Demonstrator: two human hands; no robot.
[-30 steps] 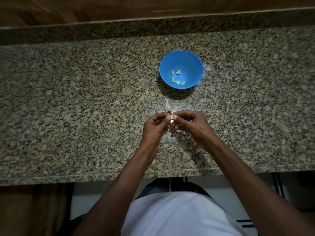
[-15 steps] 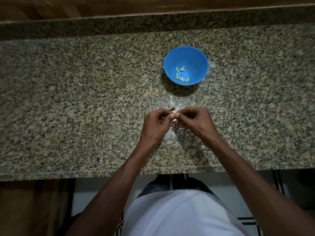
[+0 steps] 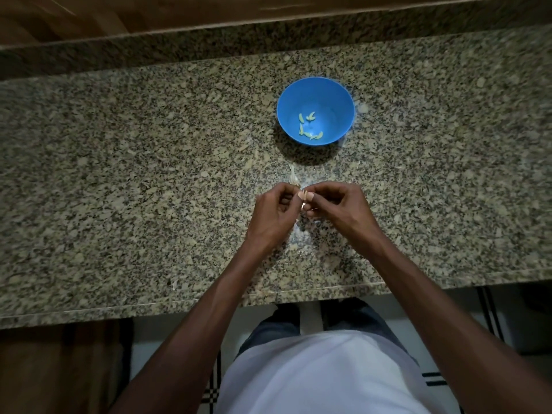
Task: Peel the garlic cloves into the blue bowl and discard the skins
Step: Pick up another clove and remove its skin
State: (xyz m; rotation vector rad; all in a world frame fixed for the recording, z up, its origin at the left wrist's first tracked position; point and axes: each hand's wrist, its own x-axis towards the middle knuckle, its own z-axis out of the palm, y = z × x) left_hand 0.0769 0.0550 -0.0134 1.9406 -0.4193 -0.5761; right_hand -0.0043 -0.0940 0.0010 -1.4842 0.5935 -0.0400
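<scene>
Right between the two sets of fingertips sits the clove, pinched from both sides: the left hand curls its thumb and forefinger onto it from the left, the right hand does the same from the right, so both hands are closed narrowly on the one small piece. It shows only as a pale, cream sliver between the nails, with a bright fleck just below it that may be loose skin; whether its long axis runs across or along the counter cannot be told. Neither hand is plainly nearer; they meet at it.

Straight ahead of the fingers, well apart from them, stands the bowl, blue, with a few yellowish peeled cloves lying on its floor. The likely next carry therefore runs forward, away from the body. Between fingers and bowl a papery husk lies on the granite counter, and faint pale skins lie under the wrists.
</scene>
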